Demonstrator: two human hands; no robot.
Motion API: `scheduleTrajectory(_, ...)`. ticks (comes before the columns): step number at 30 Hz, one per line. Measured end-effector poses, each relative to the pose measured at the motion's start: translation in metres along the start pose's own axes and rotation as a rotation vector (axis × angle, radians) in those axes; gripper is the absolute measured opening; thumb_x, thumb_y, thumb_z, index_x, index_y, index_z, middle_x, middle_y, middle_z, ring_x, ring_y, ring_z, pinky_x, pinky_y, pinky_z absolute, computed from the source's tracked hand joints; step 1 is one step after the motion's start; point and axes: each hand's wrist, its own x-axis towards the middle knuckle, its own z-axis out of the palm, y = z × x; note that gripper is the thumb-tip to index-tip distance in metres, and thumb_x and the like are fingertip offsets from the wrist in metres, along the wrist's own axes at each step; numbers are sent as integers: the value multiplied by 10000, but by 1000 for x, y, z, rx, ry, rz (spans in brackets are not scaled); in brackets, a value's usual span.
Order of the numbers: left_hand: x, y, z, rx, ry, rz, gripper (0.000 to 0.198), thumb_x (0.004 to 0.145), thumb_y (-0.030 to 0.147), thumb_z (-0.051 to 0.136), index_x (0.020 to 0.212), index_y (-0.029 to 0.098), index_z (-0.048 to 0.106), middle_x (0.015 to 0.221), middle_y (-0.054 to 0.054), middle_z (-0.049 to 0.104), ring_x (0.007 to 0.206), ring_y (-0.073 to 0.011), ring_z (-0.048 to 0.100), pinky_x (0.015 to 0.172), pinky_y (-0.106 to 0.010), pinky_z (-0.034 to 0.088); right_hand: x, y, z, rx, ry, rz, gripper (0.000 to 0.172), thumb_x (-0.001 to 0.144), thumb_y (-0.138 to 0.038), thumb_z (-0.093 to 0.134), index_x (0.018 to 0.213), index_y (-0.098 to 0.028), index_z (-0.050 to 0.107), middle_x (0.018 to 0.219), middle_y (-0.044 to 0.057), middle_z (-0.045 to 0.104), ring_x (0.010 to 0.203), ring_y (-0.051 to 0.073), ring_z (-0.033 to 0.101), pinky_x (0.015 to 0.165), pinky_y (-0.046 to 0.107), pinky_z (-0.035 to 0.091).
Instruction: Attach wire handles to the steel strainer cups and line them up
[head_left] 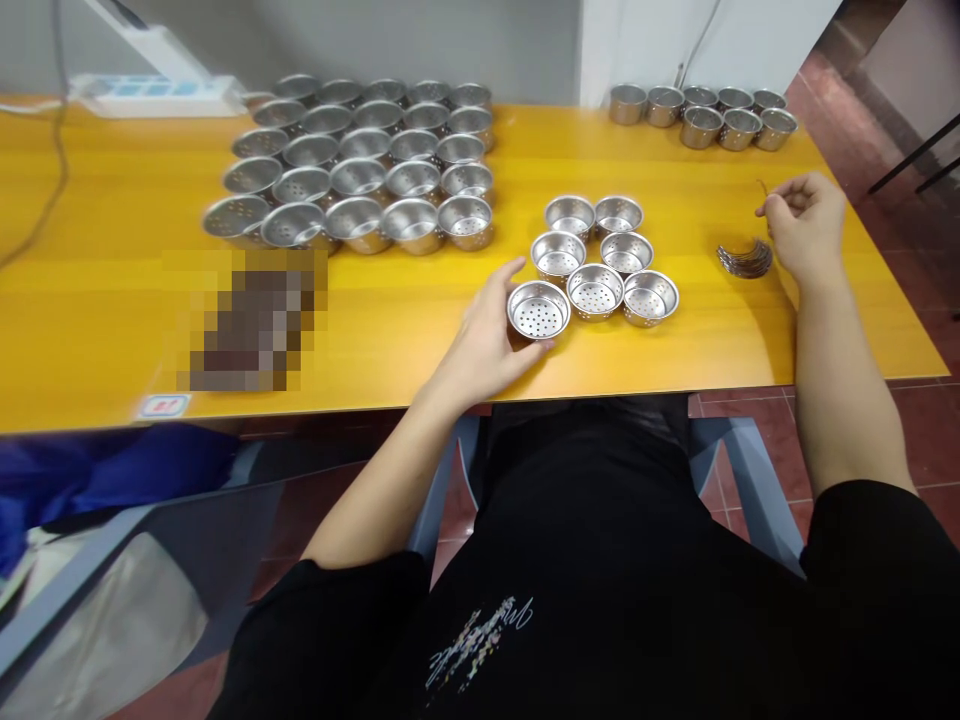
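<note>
**Fingers of the left hand [486, 335] curve wide around a cup [538, 310]; those of the right hand [810, 225] pinch a thin wire [763, 188]**

The cup sits on the yellow table [420, 355] near its front edge; whether the left fingers press on it, I cannot tell. It is front left in a group of seven. Two more cups [622, 295] fill out its front row, standing in the way between it and the pile of curved wires [745, 262], which lies just beside the right hand.

Behind, to the left, stands a block of cups [356, 175] in five rows of five; eight others [720, 115] stand at the back right. A power strip [161, 95] lies at the back left, and a blurred-out thing [255, 325] nearer the front.

The held cup is upright, mouth up, its holed bottom showing; being round, it has no long axis. The wire's visible end points up and slightly left, the rest hidden by fingers. The pile runs left to right, bowed toward the person.
</note>
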Motion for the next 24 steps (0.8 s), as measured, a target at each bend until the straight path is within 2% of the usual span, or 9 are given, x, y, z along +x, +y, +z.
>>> scheduleTrajectory(4, 2, 3, -3, -8, 41, 2, 831, 861, 522, 925, 1547, 246, 547, 1558, -163, 664, 1454, -392, 652, 1293, -620, 545, 1, -15, -5, 333, 33, 25, 120, 1055, -238, 774, 1054, -303, 674, 1083, 99, 852, 701, 150, 555, 728, 368, 503)
scheduleTrajectory(7, 1, 12, -7, -8, 60, -12, 728, 816, 475, 942, 1430, 252, 620, 1408, -120, 685, 1330, -344, 667, 1172, -549, 615, -11, -46, -16, 623, 26, -29, 342, 899, -312, 944, 1197, -302, 777, 1021, 46, 832, 736, 177, 576, 792, 404, 565)
scheduleTrajectory(9, 0, 19, -9, -29, 38, -13, 741, 806, 477, 947, 1444, 260, 639, 1387, -112, 673, 1274, -323, 666, 1096, -505, 642, -32, -74, -20, 722, -66, -44, 384, 844, -325, 1001, 1185, -285, 831, 989, 44, 809, 734, 175, 622, 806, 417, 606)
scheduleTrajectory(11, -1, 27, -11, -54, 1, 2, 739, 821, 500, 946, 1462, 270, 659, 1389, -111, 669, 1278, -324, 659, 1079, -494, 653, -61, -101, -17, 783, -174, -46, 394, 840, -323, 1010, 1198, -267, 855, 942, 37, 785, 730, 172, 678, 748, 392, 634)
scheduleTrajectory(12, -2, 30, -11, -68, -15, 13, 733, 831, 515, 946, 1465, 273, 668, 1397, -114, 671, 1305, -334, 654, 1095, -502, 653, -76, -114, -13, 798, -223, -39, 367, 867, -319, 999, 1200, -266, 853, 956, 34, 786, 741, 168, 709, 737, 375, 650)
scheduleTrajectory(14, -4, 36, -10, -107, -43, 32, 710, 839, 538, 951, 1441, 271, 688, 1434, -126, 675, 1372, -357, 645, 1130, -524, 652, -104, -135, 0, 816, -320, -42, 258, 909, -361, 993, 1067, -251, 822, 924, 28, 771, 709, 164, 733, 682, 353, 668)
scheduleTrajectory(16, -5, 38, -5, -194, -76, 32, 705, 837, 542, 955, 1423, 262, 680, 1477, -140, 685, 1371, -357, 679, 1130, -527, 660, -125, -150, 15, 826, -472, -24, 290, 929, -413, 1002, 1048, -245, 798, 936, 30, 762, 745, 184, 776, 679, 350, 692)
scheduleTrajectory(20, -7, 38, 4, -414, -173, -19, 726, 864, 508, 944, 1466, 262, 621, 1400, -128, 756, 1138, -284, 790, 1014, -473, 698, -148, -162, 39, 945, -673, 12, 357, 971, -515, 983, 1025, -225, 781, 993, 57, 788, 818, 207, 839, 697, 337, 716)
scheduleTrajectory(24, -6, 36, 4, -437, -201, 23, 760, 873, 516, 967, 1492, 258, 608, 1439, -133, 746, 1220, -298, 784, 1081, -474, 690, -161, -158, 51, 1002, -823, 65, 392, 978, -533, 981, 991, -209, 761, 963, 60, 823, 804, 208, 864, 685, 306, 723)
